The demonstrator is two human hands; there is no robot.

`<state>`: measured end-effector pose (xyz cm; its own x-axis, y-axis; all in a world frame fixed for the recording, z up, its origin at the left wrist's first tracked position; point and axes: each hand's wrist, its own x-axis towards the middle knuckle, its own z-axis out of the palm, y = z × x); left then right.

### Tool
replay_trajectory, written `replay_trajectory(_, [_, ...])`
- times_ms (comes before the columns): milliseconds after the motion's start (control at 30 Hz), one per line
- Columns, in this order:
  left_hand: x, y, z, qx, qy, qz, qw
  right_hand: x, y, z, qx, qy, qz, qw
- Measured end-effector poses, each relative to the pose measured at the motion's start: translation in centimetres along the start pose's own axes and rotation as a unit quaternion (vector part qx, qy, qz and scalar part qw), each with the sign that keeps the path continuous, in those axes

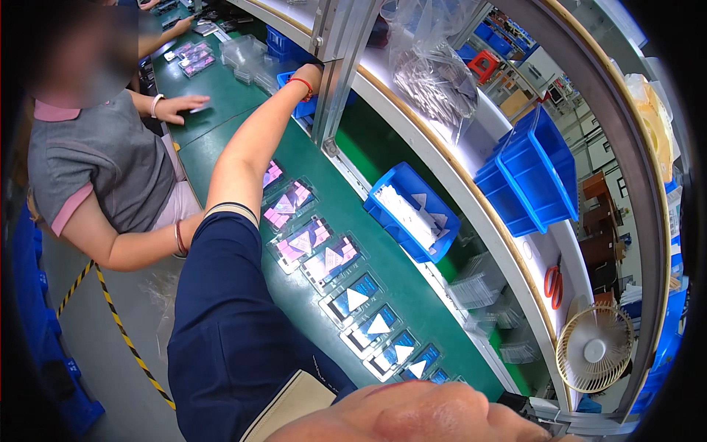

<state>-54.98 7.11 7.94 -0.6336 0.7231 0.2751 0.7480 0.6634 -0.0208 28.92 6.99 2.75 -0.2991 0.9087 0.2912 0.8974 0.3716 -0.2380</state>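
Note:
My left arm, in a navy sleeve with a red band at the wrist, stretches away over the green table (213,144). My left hand (312,74) reaches to a small blue bin (303,109) beside a metal post (335,81). Its fingers are hidden, so I cannot tell what they touch. Beneath and nearer than my arm runs a row of flat clear trays. Several of them hold pink-and-purple pieces (329,259). Closer in, others carry dark blue-and-white pieces with white triangles (380,324) on top. My right hand is out of the picture.
A co-worker in a grey shirt (118,162) is at the table's left, one hand (177,109) over it. To the right stand a blue bin of white papers (412,214), a shelf with blue crates (530,173), red-handled scissors (553,286) and a fan (594,346).

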Motion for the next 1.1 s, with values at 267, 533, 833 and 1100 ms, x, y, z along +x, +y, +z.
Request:
replay_trajectory(267, [-0.7,-1.4,-1.4,-0.207,-0.048,-0.176,0.961,0.2,-0.2,0.0,-0.001,0.007,-0.004,1.0])
replay_trajectory(533, [-5.9,-5.3,-3.9,-0.631,-0.075,-0.418,0.649,0.2,1.1,0.1,-0.025,0.045,-0.028,0.998])
replay_trajectory(833, [-19.1,4.0,-13.4,-0.751,-0.128,-0.235,0.604,8.4,-7.8,-2.4,0.363,0.02,-0.079,0.928])
replay_trajectory(1100, [-34.9,21.2,-15.9,-0.729,-0.28,-0.212,0.588,11.0,-24.2,-0.3,0.689,-0.22,-0.087,0.685])
